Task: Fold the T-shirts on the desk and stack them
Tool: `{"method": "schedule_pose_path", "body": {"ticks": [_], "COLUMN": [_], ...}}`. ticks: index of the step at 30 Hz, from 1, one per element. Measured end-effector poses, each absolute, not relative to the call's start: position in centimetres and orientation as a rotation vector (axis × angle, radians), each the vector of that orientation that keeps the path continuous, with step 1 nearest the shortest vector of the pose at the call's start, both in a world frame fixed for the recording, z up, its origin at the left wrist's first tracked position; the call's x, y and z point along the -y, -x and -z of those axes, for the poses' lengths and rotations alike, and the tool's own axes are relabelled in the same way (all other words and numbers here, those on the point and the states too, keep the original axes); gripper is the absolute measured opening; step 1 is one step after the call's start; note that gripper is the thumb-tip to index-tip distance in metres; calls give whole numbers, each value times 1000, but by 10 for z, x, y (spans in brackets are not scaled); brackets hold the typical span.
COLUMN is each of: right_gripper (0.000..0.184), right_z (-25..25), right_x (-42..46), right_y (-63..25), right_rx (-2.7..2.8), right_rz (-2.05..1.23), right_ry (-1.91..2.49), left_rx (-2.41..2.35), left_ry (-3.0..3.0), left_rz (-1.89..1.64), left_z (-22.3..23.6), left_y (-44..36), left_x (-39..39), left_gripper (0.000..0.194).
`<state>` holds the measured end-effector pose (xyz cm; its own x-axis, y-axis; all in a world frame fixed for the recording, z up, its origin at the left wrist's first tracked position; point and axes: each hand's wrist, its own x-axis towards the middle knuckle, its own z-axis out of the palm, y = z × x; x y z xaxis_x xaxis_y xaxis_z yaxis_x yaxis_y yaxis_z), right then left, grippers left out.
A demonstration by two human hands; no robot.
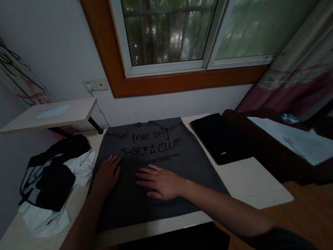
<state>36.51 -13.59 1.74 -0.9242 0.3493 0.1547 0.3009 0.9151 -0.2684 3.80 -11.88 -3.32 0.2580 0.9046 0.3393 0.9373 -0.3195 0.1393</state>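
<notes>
A dark grey T-shirt (172,172) with black lettering lies spread out on the pale wooden desk (251,183). Its far end reaches the back edge near the wall, and its near edge lies just short of the desk's front. My left hand (107,176) rests on the shirt's left side, fingers stretched forward. Flat on the middle of the shirt is my right hand (161,181), its fingers apart and pointing left below the printed text. Neither hand holds anything.
A heap of black and white clothes (52,178) lies at left, below a small raised shelf (48,116). On the right sits a folded black garment (222,138). Beyond the desk's right side, a white sheet (300,138) lies on dark brown furniture. A window (173,24) is behind.
</notes>
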Motion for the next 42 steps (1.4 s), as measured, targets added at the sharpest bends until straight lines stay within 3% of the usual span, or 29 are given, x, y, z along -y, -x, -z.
{"method": "schedule_pose_path", "body": {"ticks": [10,22,34,42], "right_gripper": [58,52,57,55], "right_z": [-19,-17,14,20], "right_x": [165,167,48,18], "right_y": [-357,-353,-397,-472], "right_rx": [2893,2864,2548,2288], "right_rz": [-440,-531,-235,-105], "right_ry": [254,190,1229,1611], "left_rx": [1443,1733,1891,2012], "left_ry": [2661,2522,2371,2209], "left_rz": [468,381,326,308], "left_z": [1,11,16,21], "left_y": [-80,-111,-97,-62], "left_x": [117,77,83,78], "left_gripper": [45,49,56,56]}}
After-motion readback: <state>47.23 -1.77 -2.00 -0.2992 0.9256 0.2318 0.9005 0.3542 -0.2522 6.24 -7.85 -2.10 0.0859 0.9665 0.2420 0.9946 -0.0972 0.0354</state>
